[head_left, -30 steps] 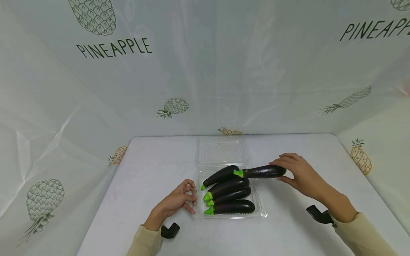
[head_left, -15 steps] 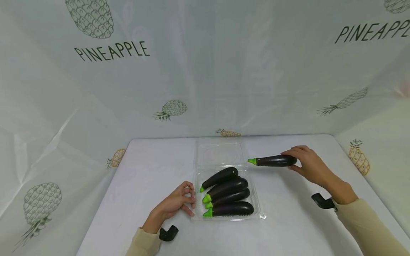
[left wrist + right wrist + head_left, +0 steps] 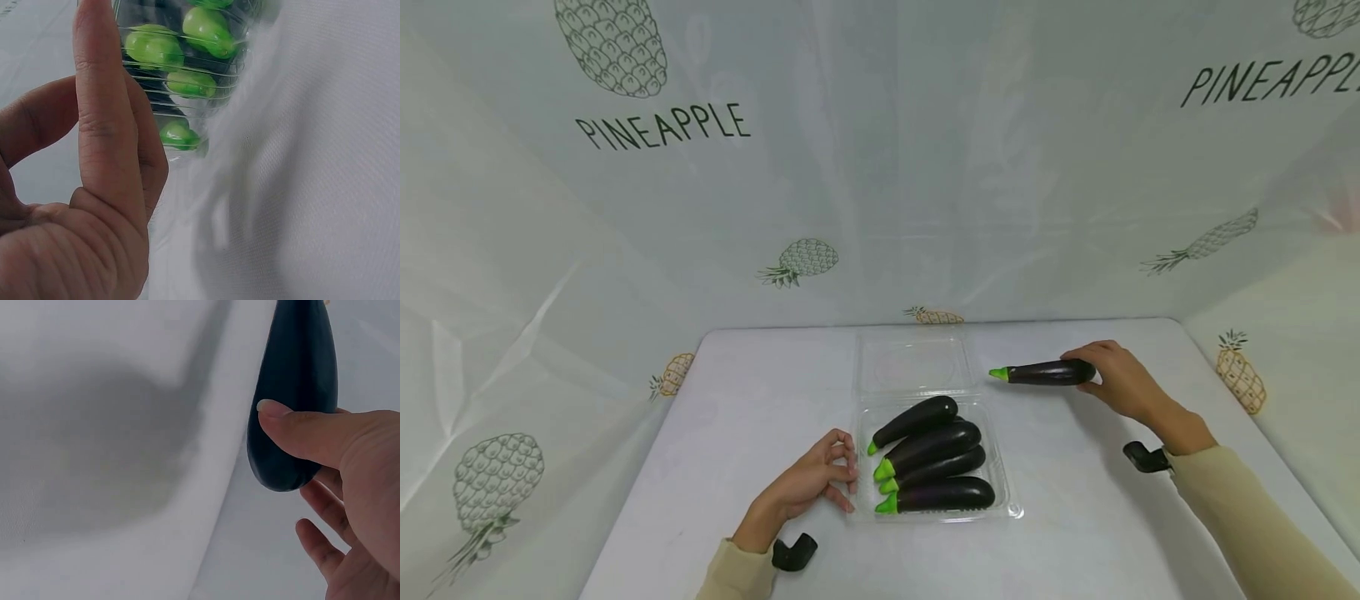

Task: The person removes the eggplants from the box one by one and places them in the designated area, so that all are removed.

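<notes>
My right hand [image 3: 1116, 379] grips an eggplant [image 3: 1048, 372] by its thick end, right of the plastic box, with its green stem pointing left. In the right wrist view, the thumb lies across the dark eggplant [image 3: 294, 381] and other fingers are behind it. Several more eggplants [image 3: 936, 442] lie in the clear plastic box [image 3: 1000, 467], their green stems to the left. My left hand [image 3: 812, 475] is at the box's left wall, fingers relaxed; whether it touches is unclear. In the left wrist view, green stems [image 3: 153, 47] show through the ridged wall beyond the fingers.
The box's clear lid [image 3: 916, 362] is folded back flat toward the rear of the white table [image 3: 760, 400]. Behind the table hangs a pale sheet [image 3: 880, 167] printed with pineapples. Black wrist-worn pieces [image 3: 795, 552] sit at both wrists.
The right hand has carried the eggplant from over the box to the right and back, lowering it toward the table. The left hand has stayed beside the box.
</notes>
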A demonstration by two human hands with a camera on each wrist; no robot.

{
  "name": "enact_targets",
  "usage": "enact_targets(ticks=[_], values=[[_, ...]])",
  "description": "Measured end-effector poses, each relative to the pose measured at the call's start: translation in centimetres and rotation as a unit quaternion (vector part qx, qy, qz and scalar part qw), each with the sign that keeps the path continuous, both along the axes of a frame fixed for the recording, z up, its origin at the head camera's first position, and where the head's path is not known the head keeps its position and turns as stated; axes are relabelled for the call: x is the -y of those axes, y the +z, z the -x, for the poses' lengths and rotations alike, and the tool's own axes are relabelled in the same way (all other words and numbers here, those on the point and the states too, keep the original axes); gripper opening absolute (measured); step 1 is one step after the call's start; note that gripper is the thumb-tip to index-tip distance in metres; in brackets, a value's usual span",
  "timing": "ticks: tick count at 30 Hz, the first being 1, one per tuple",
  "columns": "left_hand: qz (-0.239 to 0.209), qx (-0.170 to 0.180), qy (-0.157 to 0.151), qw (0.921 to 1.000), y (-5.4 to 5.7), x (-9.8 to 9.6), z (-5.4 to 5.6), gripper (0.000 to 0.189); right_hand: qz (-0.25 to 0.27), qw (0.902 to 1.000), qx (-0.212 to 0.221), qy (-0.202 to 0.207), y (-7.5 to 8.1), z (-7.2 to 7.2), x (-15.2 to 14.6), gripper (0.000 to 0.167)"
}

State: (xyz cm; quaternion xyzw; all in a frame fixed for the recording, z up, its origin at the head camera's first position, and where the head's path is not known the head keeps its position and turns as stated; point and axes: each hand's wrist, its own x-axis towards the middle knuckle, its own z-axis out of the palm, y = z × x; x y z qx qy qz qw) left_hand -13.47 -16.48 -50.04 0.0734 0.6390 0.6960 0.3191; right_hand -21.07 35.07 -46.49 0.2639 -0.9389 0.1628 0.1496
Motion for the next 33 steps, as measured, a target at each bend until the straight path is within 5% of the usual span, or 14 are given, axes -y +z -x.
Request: enact_targets(ticks=[22, 33], values=[[-0.003, -0.005, -0.002, 1.0000, -0.1, 0.0, -0.1, 0.030, -0.051, 0.9951, 0.076, -0.038, -1.8, 2.3, 0.0, 0.051], [0.000, -0.005, 0.004, 1.0000, -0.2, 0.0, -0.2, 0.029, -0.056, 0.9946, 0.082, -0.030, -1.9, 1.6, 0.4, 0.055]])
